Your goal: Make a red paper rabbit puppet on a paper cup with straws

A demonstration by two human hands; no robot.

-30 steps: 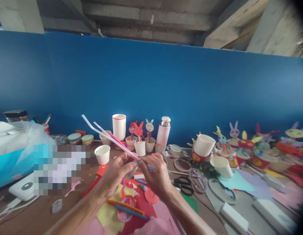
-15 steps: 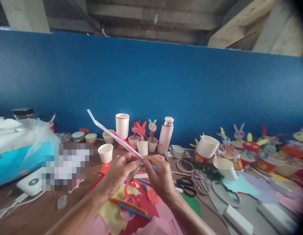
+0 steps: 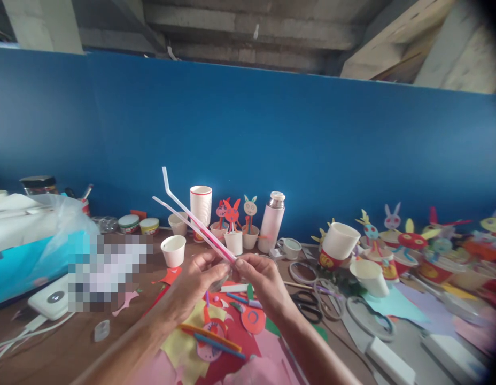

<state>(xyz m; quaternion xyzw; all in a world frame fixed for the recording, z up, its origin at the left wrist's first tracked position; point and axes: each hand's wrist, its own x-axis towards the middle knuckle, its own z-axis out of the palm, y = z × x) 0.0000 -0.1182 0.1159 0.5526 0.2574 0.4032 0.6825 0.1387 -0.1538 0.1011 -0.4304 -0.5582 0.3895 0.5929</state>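
Note:
Two white drinking straws slant up and to the left from between my hands, one with its bendy end turned upward. A pink strip or straw lies along them; which of these it is I cannot tell. My left hand pinches their lower part. Finger and thumb of my right hand close on the lower tip right beside it. Under the hands are coloured paper scraps, an orange marker, a blue marker and a red paper ring.
Behind stand a stack of paper cups, small cups with paper rabbits and a thermos. Black scissors, clear tape rolls and more rabbit cups lie to the right. A power bank sits left.
The straws' far ends have spread apart, and the bendy one now points more upright. My right hand has shifted slightly, with its fingers still at the lower tip.

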